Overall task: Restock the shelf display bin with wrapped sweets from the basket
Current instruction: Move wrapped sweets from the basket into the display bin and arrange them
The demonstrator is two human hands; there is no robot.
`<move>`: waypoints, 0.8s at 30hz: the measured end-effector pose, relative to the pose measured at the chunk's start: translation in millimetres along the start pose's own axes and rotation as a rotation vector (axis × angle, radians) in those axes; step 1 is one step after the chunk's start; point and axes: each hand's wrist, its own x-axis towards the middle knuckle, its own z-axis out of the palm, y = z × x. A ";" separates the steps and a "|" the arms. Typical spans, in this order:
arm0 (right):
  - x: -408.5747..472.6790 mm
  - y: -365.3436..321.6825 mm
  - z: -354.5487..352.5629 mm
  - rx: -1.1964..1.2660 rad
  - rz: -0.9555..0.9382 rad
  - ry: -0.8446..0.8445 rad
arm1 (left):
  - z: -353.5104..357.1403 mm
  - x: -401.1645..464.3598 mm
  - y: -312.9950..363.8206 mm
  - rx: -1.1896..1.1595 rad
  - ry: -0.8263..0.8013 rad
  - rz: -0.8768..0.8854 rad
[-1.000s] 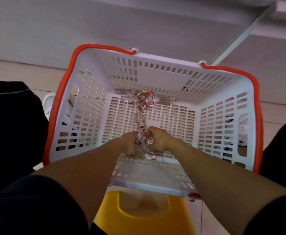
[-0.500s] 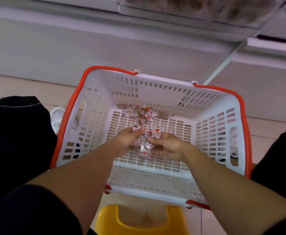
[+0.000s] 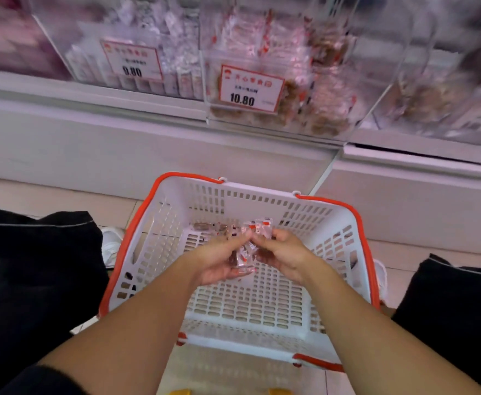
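A white slotted basket (image 3: 262,306) with an orange rim sits on the floor in front of me. Above its middle, my left hand (image 3: 219,258) and my right hand (image 3: 283,252) cup a bunch of clear-wrapped sweets (image 3: 245,252) with red markings between them. A few more sweets (image 3: 213,227) lie at the far end of the basket floor. On the shelf above stands a clear display bin (image 3: 284,89) of similar red-and-brown sweets with a 10.80 price tag (image 3: 250,88).
Left of it is another clear bin (image 3: 136,47) with a 9.80 tag, and a further bin (image 3: 438,89) at the right. A white shelf base (image 3: 119,155) runs behind the basket. My dark-trousered knees (image 3: 34,266) flank the basket. A yellow stool edge (image 3: 225,392) shows below.
Both hands have risen from the basket floor with the bunch of sweets held between them. The view has tilted up, bringing the shelf bins into sight.
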 end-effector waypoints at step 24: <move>-25.6 -46.2 7.6 -0.293 -0.322 0.002 | 14.3 -8.7 32.9 -0.231 0.025 0.059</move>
